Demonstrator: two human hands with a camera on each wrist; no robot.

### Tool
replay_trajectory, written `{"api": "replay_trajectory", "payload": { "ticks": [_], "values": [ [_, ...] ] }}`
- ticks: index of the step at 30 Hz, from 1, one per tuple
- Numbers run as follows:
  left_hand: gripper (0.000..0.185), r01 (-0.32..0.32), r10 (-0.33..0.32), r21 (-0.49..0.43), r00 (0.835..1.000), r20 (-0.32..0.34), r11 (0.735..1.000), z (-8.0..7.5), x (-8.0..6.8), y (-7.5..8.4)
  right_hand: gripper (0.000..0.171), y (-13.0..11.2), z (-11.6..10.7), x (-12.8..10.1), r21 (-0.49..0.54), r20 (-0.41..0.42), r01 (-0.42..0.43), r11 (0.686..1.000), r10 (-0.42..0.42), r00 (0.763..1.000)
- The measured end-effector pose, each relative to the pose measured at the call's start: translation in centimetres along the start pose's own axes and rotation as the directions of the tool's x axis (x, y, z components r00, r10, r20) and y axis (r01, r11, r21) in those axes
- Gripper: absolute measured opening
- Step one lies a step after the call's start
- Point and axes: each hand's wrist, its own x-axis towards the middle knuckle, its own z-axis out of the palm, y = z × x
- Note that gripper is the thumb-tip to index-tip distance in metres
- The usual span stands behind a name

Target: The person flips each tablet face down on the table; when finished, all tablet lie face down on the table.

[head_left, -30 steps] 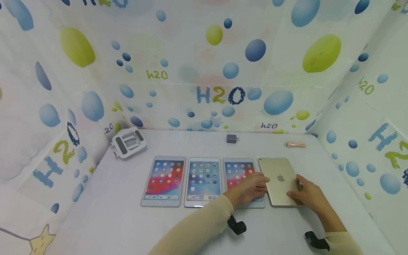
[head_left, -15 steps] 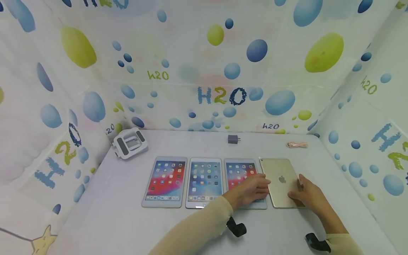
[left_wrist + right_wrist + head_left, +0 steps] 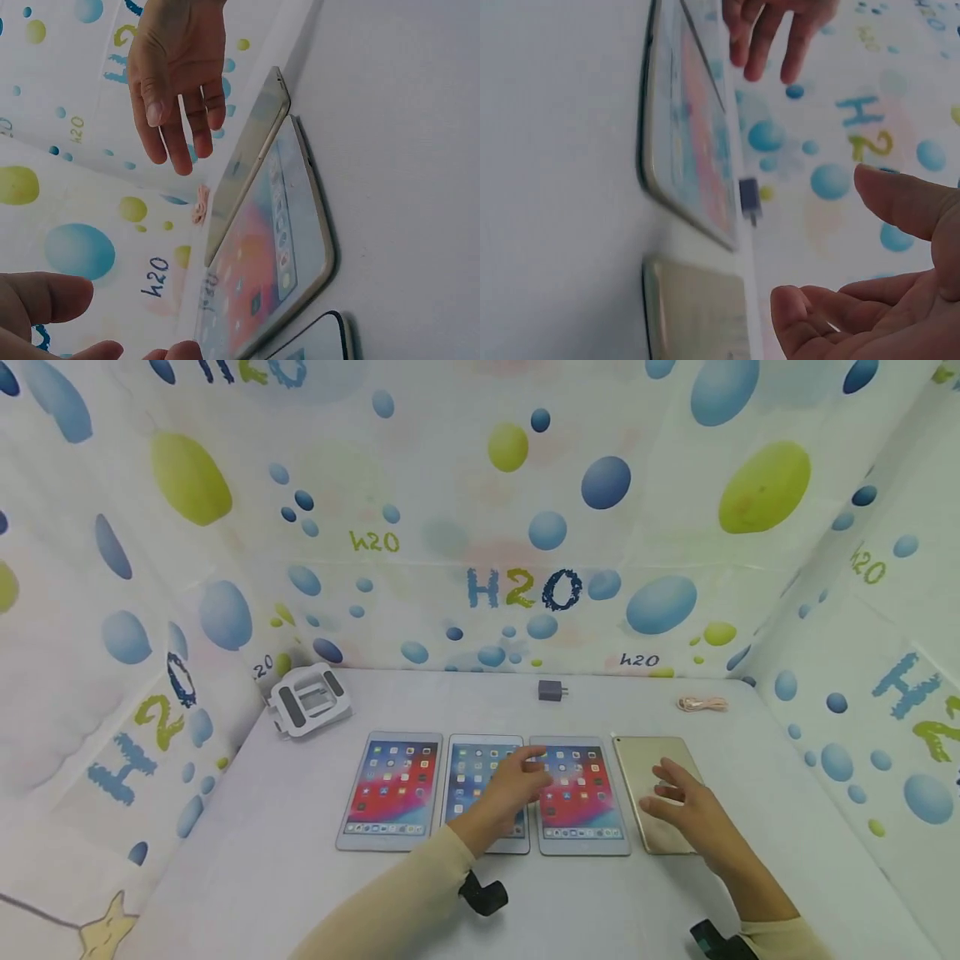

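Side by side in a row lie a tablet (image 3: 393, 789) at the left, a second tablet (image 3: 467, 768), a third tablet (image 3: 583, 802) and a gold-backed tablet (image 3: 637, 758). The first three have lit screens facing up; the last lies face down. My left hand (image 3: 504, 795) is raised over the second and third tablets, fingers loosely bent and holding nothing. Above the gold tablet hovers my right hand (image 3: 693, 817), thumb and fingers apart, with nothing between them. From the left wrist, the right hand (image 3: 180, 82) shows well clear of the gold tablet (image 3: 251, 161).
Behind the row are a dark charger plug (image 3: 551, 691) and a coiled pinkish cable (image 3: 702, 703). A white folding stand (image 3: 309, 700) with grey pads sits at the back left. Patterned cloth walls (image 3: 420, 552) enclose the white table (image 3: 247, 868) at the back and sides.
Both hands have let go of the gold tablet and lifted off. The left hand has moved left, uncovering the third tablet. The right hand has shifted slightly left over the gold back.
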Motion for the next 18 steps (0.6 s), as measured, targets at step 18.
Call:
{"api": "replay_trajectory", "payload": {
  "ticks": [18],
  "values": [
    [0.061,0.046,-0.041,-0.074,0.997,0.062,0.996,-0.4,-0.9,-1.5,0.076,-0.1,3.3,0.4,0.348,0.114,-0.086,0.933,0.049,0.992]
  ]
}}
